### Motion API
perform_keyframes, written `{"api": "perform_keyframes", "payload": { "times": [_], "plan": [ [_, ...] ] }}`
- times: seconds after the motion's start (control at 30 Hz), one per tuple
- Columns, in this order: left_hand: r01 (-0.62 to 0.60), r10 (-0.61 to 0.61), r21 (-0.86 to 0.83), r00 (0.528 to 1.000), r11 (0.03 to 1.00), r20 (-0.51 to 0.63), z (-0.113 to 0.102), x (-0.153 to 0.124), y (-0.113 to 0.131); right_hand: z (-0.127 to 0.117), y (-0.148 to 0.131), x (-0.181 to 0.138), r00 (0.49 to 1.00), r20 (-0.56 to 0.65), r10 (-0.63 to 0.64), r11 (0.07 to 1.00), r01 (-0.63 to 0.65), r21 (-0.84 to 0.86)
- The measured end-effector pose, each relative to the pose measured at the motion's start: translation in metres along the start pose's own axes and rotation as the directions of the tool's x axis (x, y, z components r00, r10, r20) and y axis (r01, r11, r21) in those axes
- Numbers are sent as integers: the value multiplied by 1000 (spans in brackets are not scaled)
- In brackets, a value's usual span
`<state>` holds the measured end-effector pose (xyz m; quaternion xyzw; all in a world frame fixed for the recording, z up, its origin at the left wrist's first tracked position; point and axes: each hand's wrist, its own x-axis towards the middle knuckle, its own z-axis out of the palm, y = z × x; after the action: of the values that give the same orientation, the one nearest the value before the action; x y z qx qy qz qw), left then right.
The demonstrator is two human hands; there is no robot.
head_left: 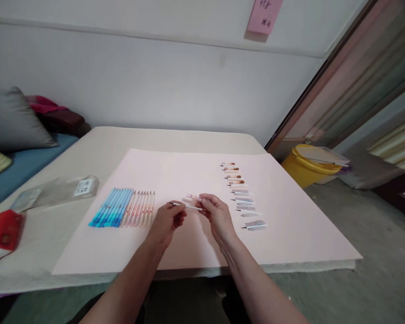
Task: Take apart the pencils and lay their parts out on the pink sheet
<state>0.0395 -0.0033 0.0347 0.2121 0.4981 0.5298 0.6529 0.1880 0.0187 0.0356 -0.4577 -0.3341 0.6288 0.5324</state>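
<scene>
Above the middle of the pale pink sheet [202,252], my left hand [167,220] pinches a thin white pen refill [192,207] with a dark tip pointing left. The refill's other end reaches the fingers of my right hand [218,216]. A small pinkish, see-through pen part [193,197] sticks out of my right hand's grip, just above the refill. To the left lies a row of blue pens [112,207], side by side with clear, pinkish pens [140,208]. On the right, a column holds several refills [253,226] beside grey pieces [248,208] and brown-and-orange pieces [236,182].
Clear plastic packaging [64,191] and a red packet [3,231] lie on the cloth-covered table [175,139] at the left. A yellow bucket [299,168] stands beyond the right edge. Cushions [16,119] rest at far left, and a white wall [162,81] is behind.
</scene>
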Motion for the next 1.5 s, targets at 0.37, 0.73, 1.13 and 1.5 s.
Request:
{"api": "perform_keyframes", "payload": {
  "times": [0.37, 0.73, 1.13, 1.5],
  "plan": [
    [-29, 27, 97, 999, 995, 19, 9, -6, -10, 11, 14, -5, 986, 164, -10, 973, 48, -227],
    [-31, 30, 108, 1000, 994, 11, 5, -3, -11, 7, 6, -2, 986, 157, 55, 976, -20, -216],
    [4, -5, 101, 1000, 995, 14, 6, 1, -11, 5, 15, 4, 981, 184, 68, 989, -41, -144],
    [87, -87, 0, 996, 996, -18, -6, 6, 12, -21, 0, 95, 998, 37, -54, 950, 63, -306]
  ]
}}
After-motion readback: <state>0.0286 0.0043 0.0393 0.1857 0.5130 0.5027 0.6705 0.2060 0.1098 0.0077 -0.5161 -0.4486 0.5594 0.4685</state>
